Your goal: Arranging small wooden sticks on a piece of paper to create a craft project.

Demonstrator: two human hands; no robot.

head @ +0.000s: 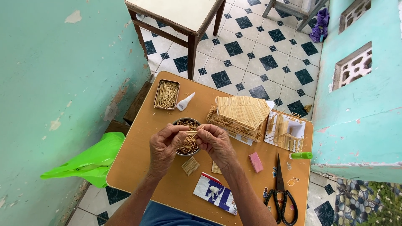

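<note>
My left hand (164, 146) and my right hand (215, 143) meet above a round metal bowl (179, 122) full of thin wooden sticks. Between the fingertips of both hands I pinch a few short sticks (191, 133). Just past my right hand stands a model house (240, 115) built of sticks, with a sloped stick roof. Two small flat panels of glued sticks lie near my wrists, one (191, 165) at the left and one (216, 168) at the right.
On the small orange table (138, 155) lie a rectangular tin of sticks (166, 94), a white glue bottle (185, 101), a second unfinished stick frame (287, 132), a pink eraser (256, 162), a green tube (301, 155), scissors (281, 190) and a printed card (215, 193). A green bag (94, 161) hangs at the left.
</note>
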